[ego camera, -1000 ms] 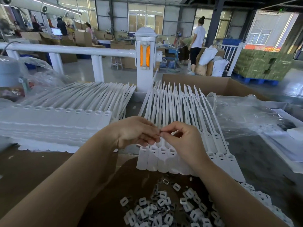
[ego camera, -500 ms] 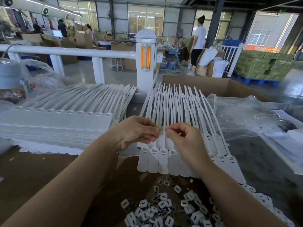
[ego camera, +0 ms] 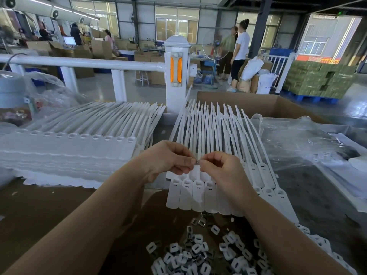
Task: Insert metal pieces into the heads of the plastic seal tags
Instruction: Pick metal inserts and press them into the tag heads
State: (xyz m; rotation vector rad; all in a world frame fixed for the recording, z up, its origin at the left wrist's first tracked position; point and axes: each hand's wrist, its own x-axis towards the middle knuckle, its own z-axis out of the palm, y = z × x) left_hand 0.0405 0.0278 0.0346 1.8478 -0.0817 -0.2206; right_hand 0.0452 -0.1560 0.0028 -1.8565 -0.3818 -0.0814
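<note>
Where fingertips parted earlier, both hands (ego camera: 196,161) pinch metal piece (ego camera: 198,160).

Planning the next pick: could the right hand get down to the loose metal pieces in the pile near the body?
Probably yes. The pile of metal pieces lies uncovered just below the right hand, with nothing over it. But that hand and the left hand are both pinching a small piece now, so it must let go first.

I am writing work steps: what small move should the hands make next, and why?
Probably lower the small metal piece, pinched between left hand and right hand, into a head slot of the fanned white plastic seal tags just below; several slots look empty.
</note>
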